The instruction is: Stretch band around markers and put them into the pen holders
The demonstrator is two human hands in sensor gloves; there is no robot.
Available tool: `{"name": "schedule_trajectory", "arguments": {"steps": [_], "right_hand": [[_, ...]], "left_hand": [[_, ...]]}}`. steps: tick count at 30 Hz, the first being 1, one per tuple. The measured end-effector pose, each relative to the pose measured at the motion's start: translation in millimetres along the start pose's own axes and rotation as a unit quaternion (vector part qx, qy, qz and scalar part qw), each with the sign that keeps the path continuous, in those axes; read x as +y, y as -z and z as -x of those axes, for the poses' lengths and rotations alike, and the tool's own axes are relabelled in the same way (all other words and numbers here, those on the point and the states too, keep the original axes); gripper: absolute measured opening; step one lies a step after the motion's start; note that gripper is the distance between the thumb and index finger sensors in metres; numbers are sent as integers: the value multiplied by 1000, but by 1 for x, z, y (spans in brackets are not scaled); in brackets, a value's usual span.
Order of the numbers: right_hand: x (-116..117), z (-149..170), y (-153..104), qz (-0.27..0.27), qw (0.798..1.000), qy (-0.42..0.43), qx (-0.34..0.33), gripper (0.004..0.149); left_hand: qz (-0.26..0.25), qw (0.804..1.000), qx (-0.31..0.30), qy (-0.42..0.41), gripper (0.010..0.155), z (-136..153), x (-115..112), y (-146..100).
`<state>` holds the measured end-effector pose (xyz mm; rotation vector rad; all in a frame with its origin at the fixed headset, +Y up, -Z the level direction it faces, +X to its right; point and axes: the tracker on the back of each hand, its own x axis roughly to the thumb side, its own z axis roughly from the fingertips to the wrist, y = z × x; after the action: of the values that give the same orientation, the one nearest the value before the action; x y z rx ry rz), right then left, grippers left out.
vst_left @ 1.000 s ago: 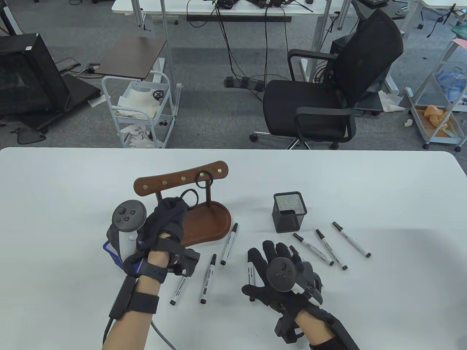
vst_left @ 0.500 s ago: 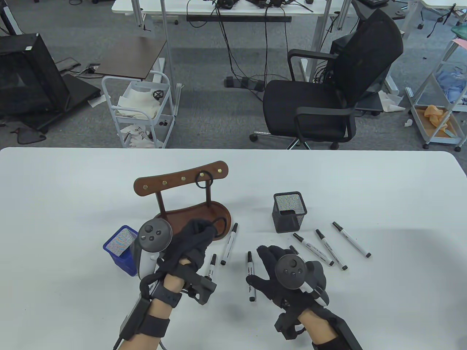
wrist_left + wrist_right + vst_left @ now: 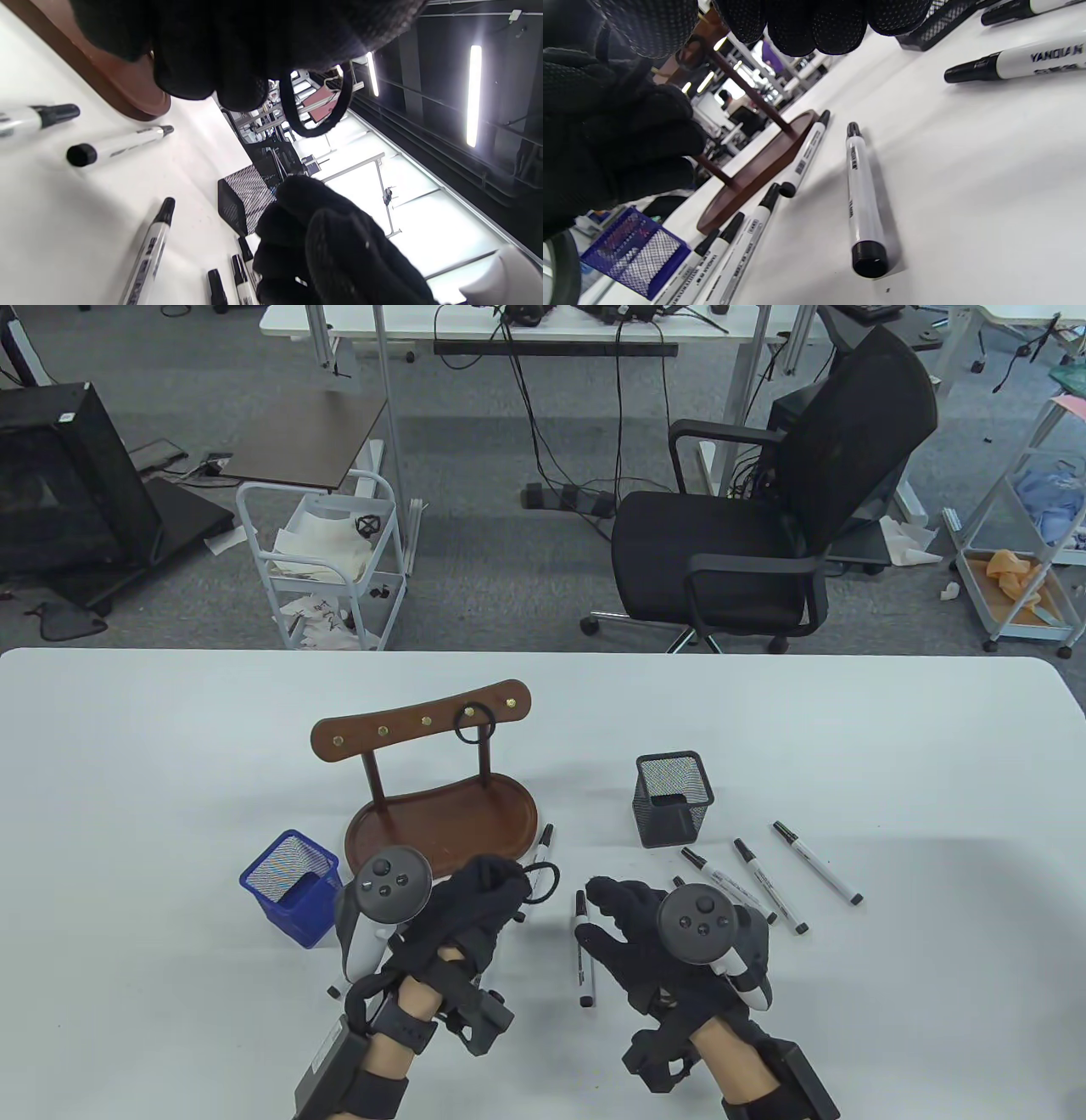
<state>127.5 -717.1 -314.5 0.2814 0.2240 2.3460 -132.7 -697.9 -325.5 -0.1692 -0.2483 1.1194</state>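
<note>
My left hand (image 3: 502, 889) pinches a black elastic band (image 3: 544, 881), which hangs as a loop (image 3: 316, 106) from its fingertips just above the table, in front of the wooden stand (image 3: 441, 823). Close to its right, my right hand (image 3: 607, 909) hovers with relaxed fingers (image 3: 814, 25) and holds nothing. A white marker (image 3: 583, 950) with a black cap lies under and between the hands, also visible as the marker (image 3: 861, 199). More markers (image 3: 730, 886) lie to the right, and others (image 3: 729, 258) lie under my left hand. A black mesh holder (image 3: 674, 800) and a blue mesh holder (image 3: 293, 886) stand on the table.
A second black band (image 3: 473, 723) hangs on a hook of the stand's top bar. The stand's brown tray is just beyond my left hand. The white table (image 3: 891, 780) stretches to both sides; an office chair (image 3: 764, 517) stands behind it.
My left hand drew the band off the stand and carried it toward me and to the right. My right hand lifted off the markers and shifted slightly right, toward the band.
</note>
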Motion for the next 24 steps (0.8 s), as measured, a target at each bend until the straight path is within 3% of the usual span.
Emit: {"name": "schedule_trajectory", "arguments": {"steps": [10, 16, 24], "right_hand": [[6, -1, 9, -39, 998, 55, 11, 67], [4, -6, 16, -38, 996, 85, 11, 44], [9, -12, 24, -59, 994, 95, 20, 40]], "left_hand": [[46, 999, -1, 8, 40, 12, -16, 0], [64, 998, -6, -10, 40, 15, -19, 0], [75, 990, -12, -116, 40, 24, -16, -1]]}}
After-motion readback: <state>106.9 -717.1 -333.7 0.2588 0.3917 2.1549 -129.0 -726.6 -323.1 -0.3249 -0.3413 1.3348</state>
